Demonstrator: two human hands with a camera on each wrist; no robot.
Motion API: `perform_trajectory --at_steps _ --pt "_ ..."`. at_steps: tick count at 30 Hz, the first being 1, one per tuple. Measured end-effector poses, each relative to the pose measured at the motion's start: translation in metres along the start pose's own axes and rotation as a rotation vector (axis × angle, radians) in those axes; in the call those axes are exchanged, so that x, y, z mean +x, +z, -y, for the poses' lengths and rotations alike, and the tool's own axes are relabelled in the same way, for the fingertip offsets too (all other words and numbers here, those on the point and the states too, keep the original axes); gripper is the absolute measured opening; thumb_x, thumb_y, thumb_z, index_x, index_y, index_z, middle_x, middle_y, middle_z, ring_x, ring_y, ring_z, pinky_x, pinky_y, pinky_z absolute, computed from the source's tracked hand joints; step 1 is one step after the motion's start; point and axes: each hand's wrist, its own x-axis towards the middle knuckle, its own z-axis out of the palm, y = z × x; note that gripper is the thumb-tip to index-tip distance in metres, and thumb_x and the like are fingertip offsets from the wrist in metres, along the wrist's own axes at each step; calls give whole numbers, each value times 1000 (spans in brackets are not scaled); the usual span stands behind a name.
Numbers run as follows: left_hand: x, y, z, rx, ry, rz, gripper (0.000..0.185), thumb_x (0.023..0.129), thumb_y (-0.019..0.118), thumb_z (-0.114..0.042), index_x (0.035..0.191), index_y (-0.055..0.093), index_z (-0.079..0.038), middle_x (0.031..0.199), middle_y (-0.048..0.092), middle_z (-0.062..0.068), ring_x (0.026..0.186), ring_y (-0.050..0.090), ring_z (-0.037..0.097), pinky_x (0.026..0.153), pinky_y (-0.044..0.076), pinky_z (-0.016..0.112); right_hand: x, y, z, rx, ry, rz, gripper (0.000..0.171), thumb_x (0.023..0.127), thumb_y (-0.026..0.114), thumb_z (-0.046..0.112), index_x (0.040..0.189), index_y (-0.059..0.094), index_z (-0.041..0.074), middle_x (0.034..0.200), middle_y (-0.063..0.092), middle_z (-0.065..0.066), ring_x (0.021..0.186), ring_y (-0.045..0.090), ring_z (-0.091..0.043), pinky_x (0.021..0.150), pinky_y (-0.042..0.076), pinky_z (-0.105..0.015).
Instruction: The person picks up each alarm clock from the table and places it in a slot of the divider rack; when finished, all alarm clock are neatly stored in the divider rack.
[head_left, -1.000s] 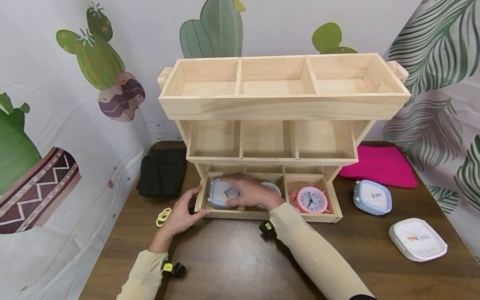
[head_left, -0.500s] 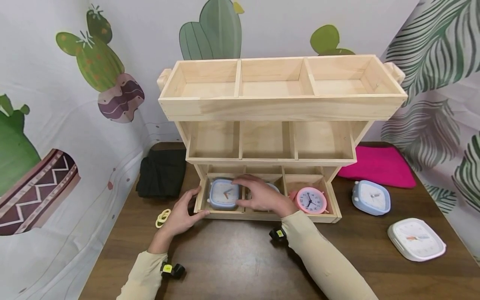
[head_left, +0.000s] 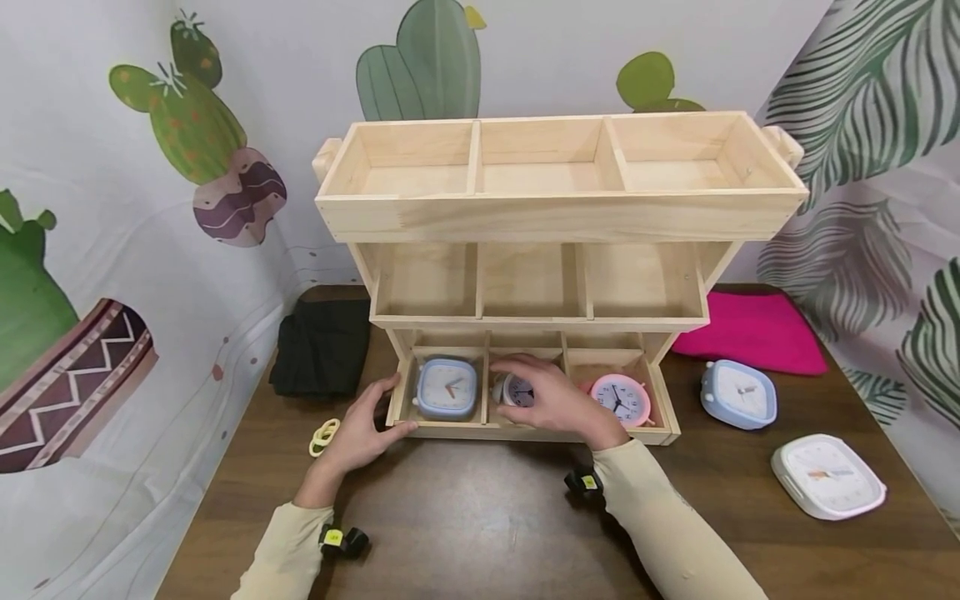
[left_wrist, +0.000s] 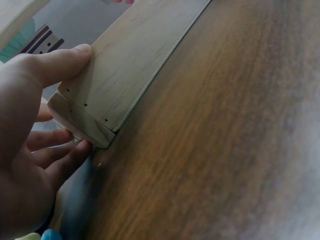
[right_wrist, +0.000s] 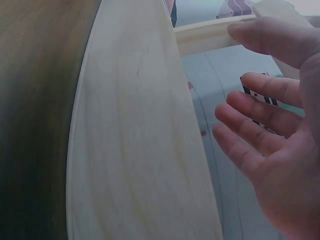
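Note:
A three-tier wooden shelf (head_left: 558, 218) stands on the table. Its bottom tray has three compartments. My left hand (head_left: 362, 432) grips the tray's front left corner, thumb on the front board (left_wrist: 120, 65) and fingers round the side. In the left compartment sits a blue square alarm clock (head_left: 447, 388). My right hand (head_left: 555, 398) hovers over the middle compartment, fingers spread and holding nothing, partly covering a white round alarm clock (head_left: 518, 391). The right wrist view shows these fingers (right_wrist: 245, 117) apart above the board. A pink round alarm clock (head_left: 622, 400) leans in the right compartment.
Right of the shelf lie another blue clock (head_left: 742, 394), a white square clock (head_left: 828, 477) and a pink cloth (head_left: 757, 333). To the left are a folded black cloth (head_left: 321, 346) and pale yellow rings (head_left: 324, 437). A patterned backdrop hangs behind.
My right hand has moved right, off the blue clock in the left compartment and over to the middle one, uncovering the blue clock. My left hand stays at the tray's corner.

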Motion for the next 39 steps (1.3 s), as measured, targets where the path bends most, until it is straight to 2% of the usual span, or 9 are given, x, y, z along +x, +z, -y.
perform_trajectory --at_steps 8,15,18,22,25,28,32,35,39 --pt "-1 0 1 -3 -19 1 81 78 83 -31 143 42 -5 139 49 15 121 56 32 95 52 46 -20 -12 -6 -20 69 -15 61 78 82 30 132 59 13 130 60 -6 117 59 -25 95 51 -44" --pt "-1 0 0 -3 -42 2 82 78 83 -32 144 41 -5 138 49 14 122 55 31 96 52 45 -38 -26 -12 -43 69 -80 63 75 84 30 130 60 10 129 61 -7 115 60 -25 94 51 -46" --pt "-1 0 -1 -7 -40 1 82 78 84 -30 143 42 -5 138 49 14 121 56 31 95 52 45 -46 -31 -16 -43 55 -106 64 73 86 27 129 59 11 125 63 -7 93 65 -22 80 55 -40" --pt "0 0 -2 -15 -37 4 81 78 84 -29 143 42 -4 139 49 15 120 56 32 95 52 46 -55 -38 -22 -50 47 -133 65 72 87 24 129 59 9 114 66 -10 65 61 -16 58 52 -27" --pt "0 0 -3 -14 -35 6 81 78 83 -29 143 42 -4 139 48 15 121 56 32 95 52 46 -61 -44 -25 -63 61 -151 65 72 86 25 128 60 7 95 68 -3 62 61 -14 57 52 -28" --pt "0 0 -2 -11 -35 7 81 78 83 -30 143 42 -4 140 48 15 121 56 33 94 52 45 -67 -48 -28 -85 67 -174 63 72 86 24 128 60 8 92 66 1 71 64 -14 70 55 -36" --pt "0 0 -2 -7 -35 9 81 78 83 -31 143 42 -5 139 48 15 121 56 33 95 52 46 -74 -53 -32 -115 61 -207 65 70 87 23 127 61 7 116 66 -6 102 64 -23 90 50 -45" --pt "0 0 -1 -1 -33 9 81 78 83 -31 143 42 -5 139 49 15 122 55 32 95 52 46 -80 -57 -34 -122 87 -205 66 70 87 23 128 61 7 123 65 -7 115 59 -27 95 47 -45" --pt "0 0 -1 6 -32 9 81 78 83 -32 143 42 -4 140 48 15 122 55 32 95 52 46 -89 -65 -35 -132 151 -207 65 71 87 25 128 60 9 125 64 -4 117 57 -26 95 46 -47"
